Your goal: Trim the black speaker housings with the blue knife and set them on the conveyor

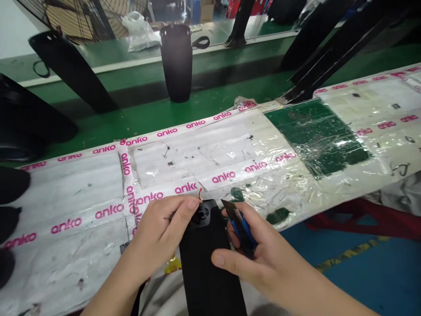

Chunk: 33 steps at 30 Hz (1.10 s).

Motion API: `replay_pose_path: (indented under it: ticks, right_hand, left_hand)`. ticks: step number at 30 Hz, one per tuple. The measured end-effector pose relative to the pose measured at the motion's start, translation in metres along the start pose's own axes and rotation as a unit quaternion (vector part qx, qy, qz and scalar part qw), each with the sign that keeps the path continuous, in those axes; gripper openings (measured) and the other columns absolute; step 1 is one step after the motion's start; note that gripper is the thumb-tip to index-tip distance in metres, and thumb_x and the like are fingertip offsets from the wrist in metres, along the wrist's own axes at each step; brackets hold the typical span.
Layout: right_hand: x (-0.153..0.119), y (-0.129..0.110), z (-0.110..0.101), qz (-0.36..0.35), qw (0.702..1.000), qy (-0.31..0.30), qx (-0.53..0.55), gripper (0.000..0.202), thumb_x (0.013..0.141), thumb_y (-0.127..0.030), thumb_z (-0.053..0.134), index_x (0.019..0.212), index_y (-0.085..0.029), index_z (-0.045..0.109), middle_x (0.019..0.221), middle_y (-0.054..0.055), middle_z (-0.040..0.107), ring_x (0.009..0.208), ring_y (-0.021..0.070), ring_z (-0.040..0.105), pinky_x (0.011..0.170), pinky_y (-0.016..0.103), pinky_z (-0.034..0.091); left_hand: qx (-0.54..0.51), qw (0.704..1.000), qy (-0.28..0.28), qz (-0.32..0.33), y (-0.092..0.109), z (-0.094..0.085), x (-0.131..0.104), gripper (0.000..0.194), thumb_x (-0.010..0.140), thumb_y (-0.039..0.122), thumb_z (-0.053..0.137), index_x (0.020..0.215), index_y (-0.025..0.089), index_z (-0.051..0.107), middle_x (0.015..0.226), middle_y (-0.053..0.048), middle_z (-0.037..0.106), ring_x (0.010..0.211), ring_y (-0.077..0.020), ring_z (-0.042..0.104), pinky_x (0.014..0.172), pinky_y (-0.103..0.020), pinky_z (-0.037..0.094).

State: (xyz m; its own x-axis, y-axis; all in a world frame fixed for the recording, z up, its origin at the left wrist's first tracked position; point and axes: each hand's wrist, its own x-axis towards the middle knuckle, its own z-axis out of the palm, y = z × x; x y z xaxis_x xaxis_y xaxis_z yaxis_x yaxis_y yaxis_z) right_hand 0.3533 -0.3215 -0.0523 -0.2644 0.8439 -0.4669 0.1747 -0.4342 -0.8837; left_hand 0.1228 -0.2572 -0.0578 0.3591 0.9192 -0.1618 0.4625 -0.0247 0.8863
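Note:
A long black tube-like piece (210, 263) lies below me, pointing away, with a round emblem on a dark patch (201, 215) near its far end. My left hand (164, 228) is closed in a pinch at that end's left corner, thumb on top. A thin reddish strand (200, 193) sticks up beside the thumb tip; whether the fingers grip it too I cannot tell. Wrapped in my right hand (256, 245) is a blue utility knife (242, 230), its dark blade pointing away and left, beside the piece's right edge. The right thumb rests over the black surface.
A white-covered bench (197, 162) with pink-lettered tape runs across, with a green patch (319, 136). On the green surface (131, 118) behind, a black tapered tube (177, 63) stands upright, and another (70, 70) leans left. A clear plastic bag (138, 30) and a fan (79, 17) are further back.

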Motion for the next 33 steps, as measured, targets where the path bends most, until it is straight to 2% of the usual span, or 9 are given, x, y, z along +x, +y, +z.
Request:
replay_pose_path:
  ticks: [3,7,9,12,15,17,23,28,33]
  right_hand:
    - [0.004,0.012,0.004,0.023,0.997,0.003,0.073,0.056,0.092,-0.062,0.084,0.129,-0.029,0.058,0.100,0.000,0.063,0.087,0.0196,0.059,0.076,0.031,0.052]
    - [0.006,0.017,-0.002,0.030,0.996,0.022,0.078,0.064,0.088,-0.072,0.083,0.128,-0.028,0.060,0.097,0.000,0.059,0.085,0.0199,0.054,0.076,0.032,0.051]
    - [0.004,0.019,-0.006,0.039,0.995,0.024,0.087,0.068,0.086,-0.075,0.084,0.131,-0.029,0.060,0.100,0.001,0.059,0.088,0.0214,0.054,0.079,0.033,0.050]
    - [-0.002,0.023,-0.010,0.079,0.987,0.045,0.131,0.073,0.083,-0.075,0.087,0.135,-0.030,0.060,0.095,0.000,0.059,0.085,0.0215,0.053,0.077,0.034,0.047]
    - [-0.007,0.027,-0.014,0.107,0.977,0.067,0.171,0.077,0.084,-0.073,0.087,0.140,-0.030,0.058,0.085,-0.004,0.054,0.073,0.0182,0.047,0.072,0.035,0.043]
    - [-0.009,0.030,-0.017,0.110,0.974,0.069,0.186,0.080,0.083,-0.073,0.088,0.142,-0.030,0.055,0.081,-0.006,0.053,0.066,0.0161,0.043,0.068,0.034,0.040]
    - [-0.013,0.034,-0.023,0.111,0.969,0.071,0.208,0.079,0.084,-0.070,0.089,0.142,-0.030,0.054,0.071,-0.009,0.048,0.061,0.0146,0.042,0.065,0.031,0.040]
    - [-0.011,0.035,-0.020,0.087,0.973,0.068,0.202,0.068,0.086,-0.072,0.086,0.131,-0.029,0.060,0.071,-0.008,0.049,0.059,0.0140,0.043,0.061,0.030,0.041]
    - [-0.014,0.042,-0.017,0.056,0.980,0.098,0.164,0.062,0.090,-0.075,0.079,0.127,-0.029,0.057,0.076,-0.007,0.053,0.059,0.0142,0.048,0.062,0.031,0.047]
  left_hand:
    - [0.028,0.999,0.009,-0.024,0.009,0.005,0.010,0.063,0.111,0.064,0.046,0.080,0.019,0.077,0.071,-0.001,0.075,0.065,-0.0184,0.068,0.056,-0.026,0.047]
    - [0.035,0.998,0.006,-0.058,0.020,0.012,0.021,0.067,0.108,0.072,0.047,0.079,0.019,0.077,0.063,0.000,0.068,0.060,-0.0182,0.063,0.054,-0.028,0.044]
    - [0.005,0.998,-0.004,-0.062,0.021,0.012,0.021,0.071,0.109,0.074,0.038,0.089,0.020,0.080,0.072,-0.002,0.075,0.072,-0.0221,0.071,0.062,-0.030,0.051]
    - [-0.073,0.997,-0.004,-0.019,0.013,0.007,0.013,0.074,0.110,0.076,0.026,0.115,0.025,0.080,0.108,-0.008,0.083,0.111,-0.0302,0.076,0.095,-0.042,0.060]
    - [-0.090,0.995,-0.030,0.026,-0.007,0.005,-0.002,0.067,0.096,0.079,0.064,0.143,0.032,0.067,0.149,-0.011,0.070,0.142,-0.0378,0.062,0.120,-0.054,0.051]
    - [-0.056,0.996,-0.057,0.044,-0.020,0.009,-0.011,0.084,0.080,0.070,0.089,0.150,0.035,0.060,0.161,-0.012,0.059,0.154,-0.0430,0.050,0.127,-0.063,0.043]
    - [-0.035,0.995,-0.062,0.071,-0.030,0.025,-0.015,0.085,0.078,0.065,0.093,0.150,0.038,0.058,0.164,-0.013,0.055,0.163,-0.0493,0.034,0.128,-0.076,0.035]
    - [-0.053,0.992,-0.061,0.093,-0.023,0.027,-0.015,0.079,0.085,0.050,0.092,0.152,0.042,0.051,0.164,-0.010,0.052,0.164,-0.0450,0.034,0.130,-0.070,0.037]
    - [-0.118,0.990,-0.061,0.055,-0.016,0.040,-0.014,0.069,0.084,0.040,0.091,0.144,0.037,0.056,0.158,-0.012,0.053,0.157,-0.0426,0.044,0.126,-0.062,0.044]
